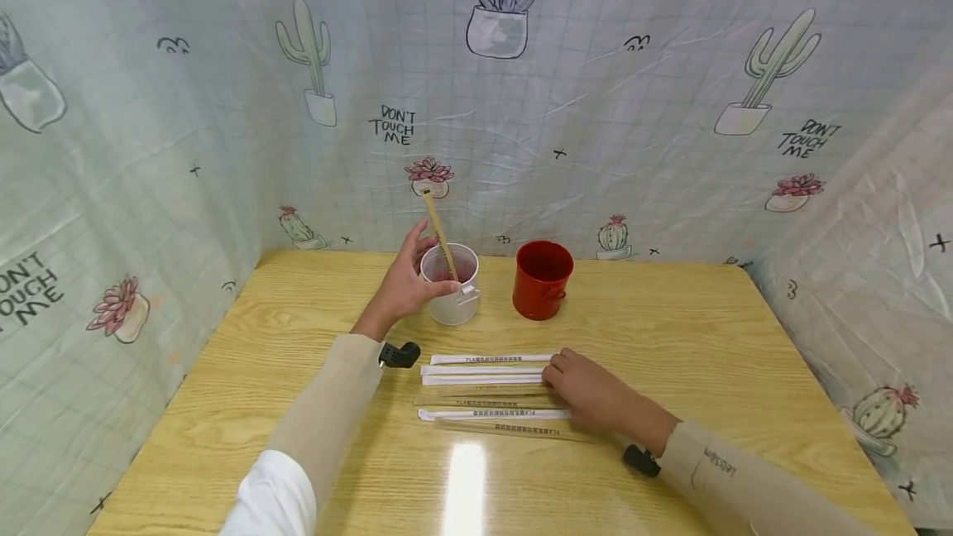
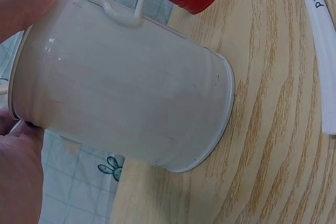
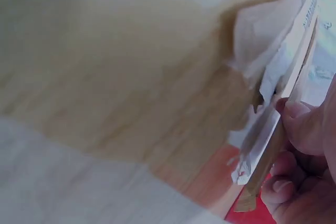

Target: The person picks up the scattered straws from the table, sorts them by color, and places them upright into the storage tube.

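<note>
My left hand (image 1: 405, 279) grips the small white metal bucket (image 1: 452, 310) near its rim, thumb at the front and fingers behind. A brown paper-wrapped straw (image 1: 439, 230) leans in that bucket, its top end well above the rim. Several wrapped straws, white (image 1: 484, 380) and brown (image 1: 521, 430), lie side by side across the table. Over their right ends is my right hand (image 1: 599, 395). In the right wrist view its thumb and fingers pinch a brown paper-wrapped straw (image 3: 272, 156), with white wrappers (image 3: 294, 51) right beside it.
A red metal bucket (image 1: 536, 296) stands to the right of the white one. The wooden table (image 1: 655, 313) ends at a cloth backdrop (image 1: 566, 89) printed with cacti, which also hangs at both sides. Glare falls on the table's front.
</note>
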Demonstrator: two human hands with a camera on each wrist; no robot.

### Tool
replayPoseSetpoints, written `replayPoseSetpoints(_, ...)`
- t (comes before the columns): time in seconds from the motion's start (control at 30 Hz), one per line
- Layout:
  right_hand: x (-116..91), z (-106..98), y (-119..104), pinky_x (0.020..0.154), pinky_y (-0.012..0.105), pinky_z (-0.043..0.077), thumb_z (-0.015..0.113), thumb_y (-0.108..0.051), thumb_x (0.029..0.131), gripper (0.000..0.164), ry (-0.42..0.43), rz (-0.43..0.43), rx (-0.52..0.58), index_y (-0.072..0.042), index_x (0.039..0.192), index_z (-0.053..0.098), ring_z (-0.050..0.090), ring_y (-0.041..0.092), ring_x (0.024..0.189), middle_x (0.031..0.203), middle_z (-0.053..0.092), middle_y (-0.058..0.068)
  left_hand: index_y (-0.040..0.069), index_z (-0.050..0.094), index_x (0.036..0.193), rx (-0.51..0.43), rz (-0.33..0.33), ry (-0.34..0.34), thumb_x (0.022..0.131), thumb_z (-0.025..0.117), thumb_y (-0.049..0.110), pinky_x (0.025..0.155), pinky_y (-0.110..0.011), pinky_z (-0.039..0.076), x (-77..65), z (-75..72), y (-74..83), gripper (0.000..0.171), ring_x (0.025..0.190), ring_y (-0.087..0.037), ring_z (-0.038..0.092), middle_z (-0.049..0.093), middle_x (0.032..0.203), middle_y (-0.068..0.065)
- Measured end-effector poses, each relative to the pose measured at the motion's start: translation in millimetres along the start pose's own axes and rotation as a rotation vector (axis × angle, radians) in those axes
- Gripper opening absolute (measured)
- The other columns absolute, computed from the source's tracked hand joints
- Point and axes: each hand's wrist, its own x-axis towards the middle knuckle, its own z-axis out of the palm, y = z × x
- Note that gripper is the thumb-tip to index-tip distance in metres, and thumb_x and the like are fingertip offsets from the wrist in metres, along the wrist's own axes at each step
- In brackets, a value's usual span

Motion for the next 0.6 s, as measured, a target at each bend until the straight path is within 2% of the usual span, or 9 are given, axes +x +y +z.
replayPoseSetpoints(0.13, -0.2, -1.7, 3.4, 0.081, 0.029, 0.051, 0.085, -0.003, 0.077, 0.033, 0.048, -0.019, 0.004, -0.012, 0.103, 0.067, 0.049, 0.015, 0.09, 0.098, 0.062, -0.001, 0.025, 0.008, 0.169, -0.014, 0.01, -0.012, 0.082, 0.09, 0.015, 0.128, -0.057, 0.029, -0.2, -1.2, 0.1, 0.12, 0.159, -0.033, 0.031, 0.036, 0.167, -0.013)
replayPoseSetpoints(0.37, 2.8, -9.7, 9.4, 0.08, 0.028, 0.053, 0.078, 0.007, 0.084, 0.028, 0.138, 0.011, 0.108, -0.011, 0.102, 0.068, 0.05, 0.013, 0.09, 0.096, 0.061, -0.002, 0.023, 0.007, 0.169, -0.035, 0.019, -0.023, 0.082, 0.089, 0.014, 0.128, -0.057, 0.029, 0.1, -1.9, 0.7, 0.12, 0.159, -0.034, 0.031, 0.035, 0.167, -0.015)
replayPoseSetpoints(0.47, 6.1, -16.9, 10.0, 0.078, 0.029, 0.053, 0.074, 0.008, 0.087, 0.024, 0.208, 0.008, 0.156, -0.01, 0.1, 0.067, 0.049, 0.012, 0.088, 0.094, 0.061, -0.002, 0.024, 0.008, 0.169, -0.033, 0.017, -0.018, 0.082, 0.09, 0.014, 0.128, -0.057, 0.03, 0.1, -1.8, -0.6, 0.12, 0.158, -0.034, 0.033, 0.036, 0.167, -0.015)
replayPoseSetpoints(0.6, 13.6, -25.5, 9.4, 0.078, 0.03, 0.052, 0.072, 0.008, 0.089, 0.022, 0.341, -0.018, 0.182, -0.01, 0.098, 0.065, 0.05, 0.013, 0.087, 0.094, 0.061, -0.001, 0.025, 0.009, 0.169, -0.038, 0.016, -0.014, 0.081, 0.09, 0.015, 0.127, -0.056, 0.03, -0.1, -1.0, -2.3, 0.12, 0.157, -0.033, 0.033, 0.036, 0.166, -0.015)
